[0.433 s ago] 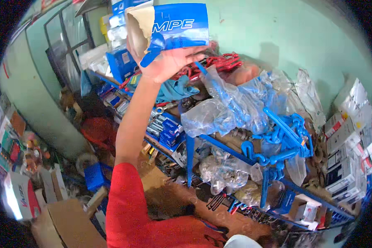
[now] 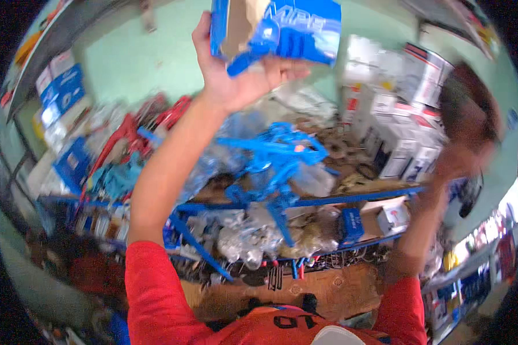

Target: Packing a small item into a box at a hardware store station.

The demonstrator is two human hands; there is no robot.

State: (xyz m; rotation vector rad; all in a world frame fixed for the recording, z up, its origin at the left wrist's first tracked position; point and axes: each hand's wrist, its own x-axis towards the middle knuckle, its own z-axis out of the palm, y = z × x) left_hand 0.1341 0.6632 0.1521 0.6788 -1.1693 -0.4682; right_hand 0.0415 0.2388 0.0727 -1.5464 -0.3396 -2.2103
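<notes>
My left hand holds a torn-open blue cardboard box raised at the top of the head view. The thumb runs up the box's left end and the fingers lie along its underside; its pale inside shows at the open end. At the far right my right hand is raised too, smeared by motion. A dark brown, rounded object rises from it and appears to be in its grip; its kind is too blurred to tell. Below the box, blue metal clamp-like hardware lies heaped on a shelf.
A blue-framed shelf runs across the middle. White boxes are stacked on its right. Red metal parts and a teal cloth lie on its left. Plastic bags and a small blue box sit on the lower level.
The view has swung to the right, bringing the white box stack inward. My right hand has come into view with the dark object. My left hand still holds the blue box high.
</notes>
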